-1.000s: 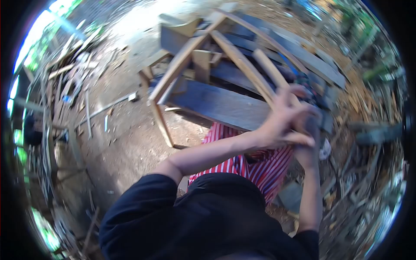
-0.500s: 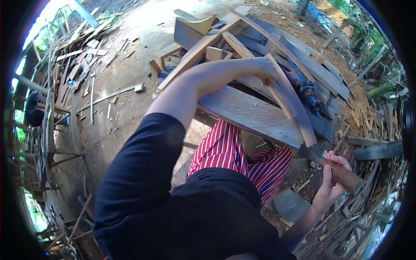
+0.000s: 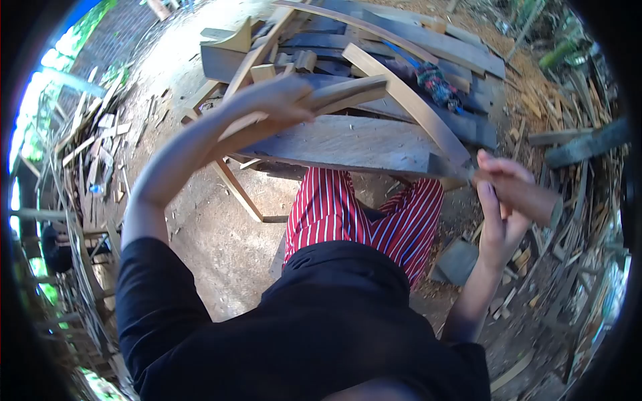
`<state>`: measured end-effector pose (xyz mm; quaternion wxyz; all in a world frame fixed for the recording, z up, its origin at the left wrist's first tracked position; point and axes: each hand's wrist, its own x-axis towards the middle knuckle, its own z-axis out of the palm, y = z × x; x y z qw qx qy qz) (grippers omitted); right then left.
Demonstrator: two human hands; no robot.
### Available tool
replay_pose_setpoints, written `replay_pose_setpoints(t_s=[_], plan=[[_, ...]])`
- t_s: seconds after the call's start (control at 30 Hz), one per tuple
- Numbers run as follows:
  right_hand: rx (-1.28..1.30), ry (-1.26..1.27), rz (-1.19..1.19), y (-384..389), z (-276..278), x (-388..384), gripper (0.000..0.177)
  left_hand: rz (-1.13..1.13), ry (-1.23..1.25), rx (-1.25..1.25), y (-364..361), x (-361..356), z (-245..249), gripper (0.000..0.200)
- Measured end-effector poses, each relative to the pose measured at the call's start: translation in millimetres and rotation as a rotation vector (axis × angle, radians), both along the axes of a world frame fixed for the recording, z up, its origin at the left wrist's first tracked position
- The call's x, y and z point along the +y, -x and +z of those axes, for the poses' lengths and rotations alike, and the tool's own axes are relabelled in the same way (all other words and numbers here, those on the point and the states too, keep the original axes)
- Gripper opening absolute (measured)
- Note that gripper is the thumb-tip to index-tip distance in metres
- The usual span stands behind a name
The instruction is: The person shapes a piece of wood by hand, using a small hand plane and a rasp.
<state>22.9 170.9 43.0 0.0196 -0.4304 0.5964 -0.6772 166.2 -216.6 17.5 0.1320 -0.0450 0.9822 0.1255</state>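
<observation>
My left hand (image 3: 277,100), slightly blurred, is closed around a curved wooden piece (image 3: 351,93), which slants over the left part of a broad plank (image 3: 348,142) in front of my knees. At the plank's right end my right hand (image 3: 503,210) grips the thick, round wooden handle of a bladed tool (image 3: 525,198). Its dark blade points left toward the plank and shows only in part. A second curved wooden strip (image 3: 418,107) lies across the plank's right side.
Behind the plank is a pile of boards (image 3: 428,50) with a colourful cloth bundle (image 3: 438,87) on it. A narrow wooden stick (image 3: 237,190) slants down to the ground at the left. Scrap wood (image 3: 100,144) lies far left, and more offcuts (image 3: 588,200) are heaped at the right.
My left hand has swung left with the curved wooden piece, from the plank's right side to its left. My right hand has risen a little with the bladed tool. The view has shifted.
</observation>
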Motion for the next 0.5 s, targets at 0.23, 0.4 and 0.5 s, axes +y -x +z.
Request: replay_pose_setpoints(t_s=[0.23, 0.4, 0.5], plan=[[-0.195, 0.009, 0.142, 6.3, -3.9, -37.3, 0.026, 0.187, 0.016, -0.056, -49.8, 13.0, -68.1, 0.048], [-0.542, 0.24, 0.183, 2.2, -12.0, -79.0, 0.039, 0.174, 0.125, -0.108, -36.0, 10.8, -65.9, 0.049], [-0.491, 0.231, 0.241, 4.4, -21.2, -98.7, 0.035, 0.181, 0.146, -0.05, -42.0, 15.6, -67.0, 0.049]])
